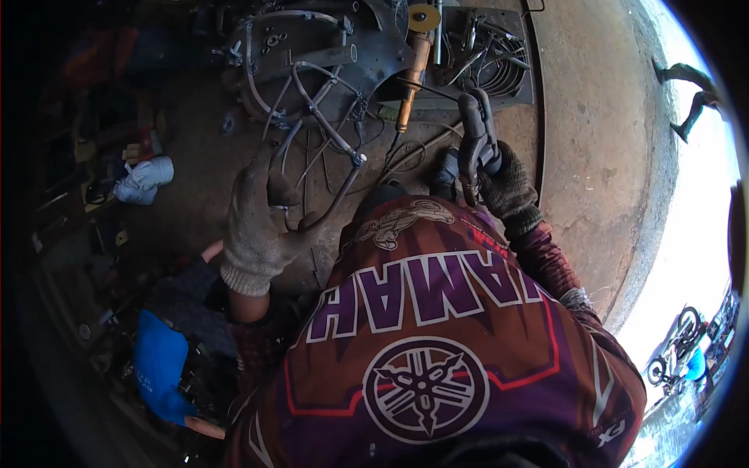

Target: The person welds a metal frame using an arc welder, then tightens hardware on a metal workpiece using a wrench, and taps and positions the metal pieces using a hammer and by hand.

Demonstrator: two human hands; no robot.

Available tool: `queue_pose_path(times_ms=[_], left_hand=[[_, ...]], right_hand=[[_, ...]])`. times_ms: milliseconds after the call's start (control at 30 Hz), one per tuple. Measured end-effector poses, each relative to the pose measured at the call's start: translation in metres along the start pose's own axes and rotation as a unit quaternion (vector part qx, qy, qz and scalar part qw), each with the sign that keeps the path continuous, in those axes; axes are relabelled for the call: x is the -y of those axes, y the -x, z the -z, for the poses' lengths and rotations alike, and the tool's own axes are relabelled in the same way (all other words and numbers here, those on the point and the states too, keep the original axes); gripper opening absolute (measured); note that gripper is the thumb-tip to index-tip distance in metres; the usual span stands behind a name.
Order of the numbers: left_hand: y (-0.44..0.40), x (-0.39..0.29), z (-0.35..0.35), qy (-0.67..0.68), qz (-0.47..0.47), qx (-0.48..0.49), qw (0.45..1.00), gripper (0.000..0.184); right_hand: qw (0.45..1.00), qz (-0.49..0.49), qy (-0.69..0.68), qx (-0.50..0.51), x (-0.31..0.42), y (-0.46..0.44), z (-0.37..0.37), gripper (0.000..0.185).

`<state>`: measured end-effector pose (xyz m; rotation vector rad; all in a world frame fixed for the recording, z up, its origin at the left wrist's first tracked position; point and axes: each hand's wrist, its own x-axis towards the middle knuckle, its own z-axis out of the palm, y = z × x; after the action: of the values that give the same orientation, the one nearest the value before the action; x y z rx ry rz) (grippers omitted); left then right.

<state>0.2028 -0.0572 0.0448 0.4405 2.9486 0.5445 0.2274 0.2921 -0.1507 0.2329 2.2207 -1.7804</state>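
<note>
My left hand (261, 222), in a pale knit glove, has its fingers apart beside a frame of bent metal tubing (318, 117). One curved tube runs down between the thumb and fingers; I cannot tell whether the glove touches it. My right hand (509, 187), in a darker knit glove, is closed round a dark welding electrode holder (472, 140). A thin rod (429, 90) sticks out of its jaws toward the upper left. The tubing frame leans over a dark metal plate (374, 35) bearing rings and more bent rod.
An angle grinder (415, 66) with a yellow disc lies beyond the frame. A tray (511, 93) of bent rods and coils sits to its right, and cables cross the floor. At lower left is a person in a blue cap (161, 365); someone's legs (690, 93) show far right.
</note>
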Motion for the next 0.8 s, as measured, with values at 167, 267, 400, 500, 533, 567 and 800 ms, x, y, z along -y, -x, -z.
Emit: queue_pose_path(times_ms=[167, 267, 400, 500, 533, 567, 800], left_hand=[[0.012, 0.019, 0.003, 0.004, -0.021, 0.005, 1.000, 0.101], [0.024, 0.027, 0.001, 0.060, 0.037, 0.030, 0.997, 0.103], [0.030, 0.025, 0.006, 0.046, -0.030, 0.010, 0.998, 0.105], [0.016, 0.043, -0.007, 0.100, -0.039, 0.020, 0.994, 0.103], [0.015, 0.044, -0.009, 0.132, -0.045, 0.018, 0.990, 0.102], [0.013, 0.046, -0.011, 0.133, -0.046, 0.018, 0.990, 0.102], [0.013, 0.049, -0.011, 0.115, -0.088, 0.010, 0.989, 0.099]], right_hand=[[1.000, 0.009, 0.015, 0.019, -0.004, 0.002, -0.022, 0.055], [0.999, 0.016, 0.033, 0.028, -0.004, 0.005, -0.031, 0.062], [0.998, 0.005, -0.030, 0.060, -0.016, 0.009, -0.047, 0.055], [0.966, 0.060, -0.240, 0.079, -0.010, -0.030, -0.083, 0.077], [0.953, 0.073, -0.281, 0.082, -0.018, -0.044, -0.086, 0.081], [0.946, 0.100, -0.295, 0.087, -0.025, -0.054, -0.090, 0.082], [0.914, 0.319, -0.222, 0.119, -0.057, -0.080, -0.103, 0.086]])
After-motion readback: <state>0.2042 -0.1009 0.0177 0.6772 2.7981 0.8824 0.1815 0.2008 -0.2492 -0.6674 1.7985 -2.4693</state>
